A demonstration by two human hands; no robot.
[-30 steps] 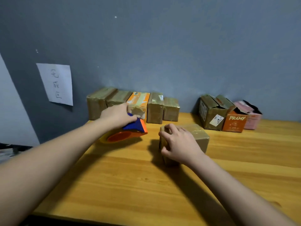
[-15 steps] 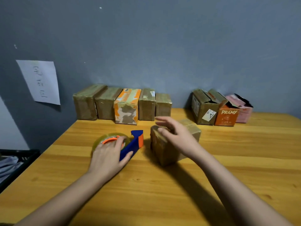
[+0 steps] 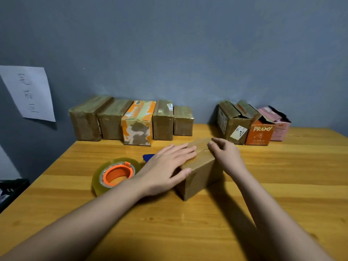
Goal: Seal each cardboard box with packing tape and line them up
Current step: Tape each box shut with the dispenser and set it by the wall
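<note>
A small brown cardboard box (image 3: 202,172) stands mid-table, with clear tape across its top. My left hand (image 3: 165,167) lies flat on its top left side, fingers straight, thumb on the near corner. My right hand (image 3: 226,156) rests against the box's right top edge with fingers bent. The tape dispenser (image 3: 114,175), an orange core with a clear roll and a blue handle, lies on the table to the left of the box, and neither hand touches it. A row of several taped boxes (image 3: 131,121) lines the back wall.
Three boxes with open flaps stand at the back right: a brown one (image 3: 233,122), an orange PRAMY one (image 3: 260,133) and a pink one (image 3: 278,125). A paper note (image 3: 28,93) hangs on the grey wall at left. The wooden table (image 3: 188,223) ends at left beside a dark crate.
My left hand set the tape dispenser down on the table, let go of it and moved right onto the box top. My right hand shifted to the box's right edge.
</note>
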